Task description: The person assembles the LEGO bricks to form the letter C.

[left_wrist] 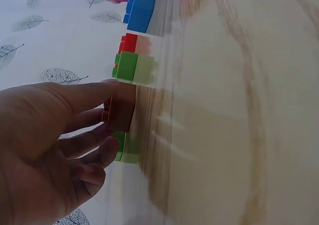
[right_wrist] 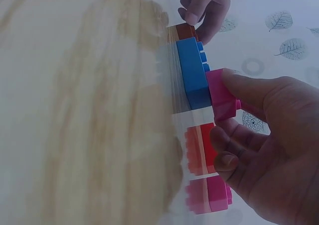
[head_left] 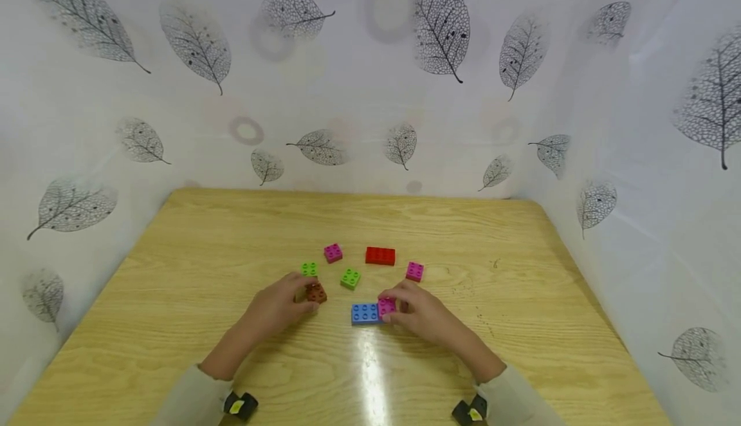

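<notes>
My left hand (head_left: pixel 280 305) pinches a brown toy brick (head_left: pixel 316 293) between thumb and fingers, low at the tabletop. In the left wrist view the thumb lies along the brown brick (left_wrist: pixel 122 108), with a green brick (left_wrist: pixel 119 143) just beyond the fingertips. My right hand (head_left: pixel 421 311) grips a pink square brick (head_left: pixel 386 307) at the right end of a longer blue brick (head_left: pixel 365 313). Seen from the right wrist, the pink brick (right_wrist: pixel 222 93) sits against the studded top of the blue brick (right_wrist: pixel 192 73), which lies flat on the table.
Behind the hands lie a light green brick (head_left: pixel 350 278), another green one (head_left: pixel 309 269), a pink brick (head_left: pixel 332 253), a red long brick (head_left: pixel 380 256) and a second pink brick (head_left: pixel 414 271). A leaf-patterned white curtain (head_left: pixel 359 91) surrounds the wooden table (head_left: pixel 231 220).
</notes>
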Action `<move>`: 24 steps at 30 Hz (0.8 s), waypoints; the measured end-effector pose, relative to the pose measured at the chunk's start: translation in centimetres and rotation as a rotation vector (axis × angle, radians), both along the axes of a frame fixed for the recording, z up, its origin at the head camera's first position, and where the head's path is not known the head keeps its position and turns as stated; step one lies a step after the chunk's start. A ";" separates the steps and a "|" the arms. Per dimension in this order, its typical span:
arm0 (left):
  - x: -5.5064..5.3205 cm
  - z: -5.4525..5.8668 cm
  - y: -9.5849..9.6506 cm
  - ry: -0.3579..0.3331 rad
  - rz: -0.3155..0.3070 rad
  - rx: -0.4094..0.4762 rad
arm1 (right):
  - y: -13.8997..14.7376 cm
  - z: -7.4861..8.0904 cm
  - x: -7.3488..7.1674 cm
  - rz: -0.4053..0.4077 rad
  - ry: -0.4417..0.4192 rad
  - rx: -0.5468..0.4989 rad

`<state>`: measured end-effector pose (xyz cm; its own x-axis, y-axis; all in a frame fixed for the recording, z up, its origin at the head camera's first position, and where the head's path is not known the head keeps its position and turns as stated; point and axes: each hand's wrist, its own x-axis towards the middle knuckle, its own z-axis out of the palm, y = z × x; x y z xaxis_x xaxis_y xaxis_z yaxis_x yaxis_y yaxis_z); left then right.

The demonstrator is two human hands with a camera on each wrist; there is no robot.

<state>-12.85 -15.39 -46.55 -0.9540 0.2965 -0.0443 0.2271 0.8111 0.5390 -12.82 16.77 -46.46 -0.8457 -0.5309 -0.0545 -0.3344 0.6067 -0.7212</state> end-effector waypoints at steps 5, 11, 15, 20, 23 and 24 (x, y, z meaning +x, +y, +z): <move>-0.2 -0.2 0.1 -0.001 0.007 -0.012 | 0.0 -0.2 -0.1 -0.002 0.004 0.009; -0.3 -0.1 0.3 -0.017 0.015 -0.004 | 0.0 -0.2 -0.1 -0.004 -0.001 0.013; -0.2 -0.2 0.5 -0.004 0.002 0.017 | 0.0 -0.3 -0.1 -0.012 -0.001 0.020; -0.2 -0.3 0.9 -0.008 -0.036 0.076 | 0.0 -0.4 -0.1 -0.011 0.010 0.020; -0.2 -0.3 1.4 -0.038 -0.067 0.121 | 0.0 -0.5 -0.1 -0.005 0.012 0.017; -0.2 -0.3 1.6 -0.047 -0.077 0.132 | 0.1 -0.5 -0.1 -0.004 0.012 0.016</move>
<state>-13.03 -13.75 -46.89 -0.9260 0.3750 -0.0438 0.2582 0.7136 0.6513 -12.95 16.83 -46.97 -0.8485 -0.5265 -0.0529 -0.3403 0.6194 -0.7075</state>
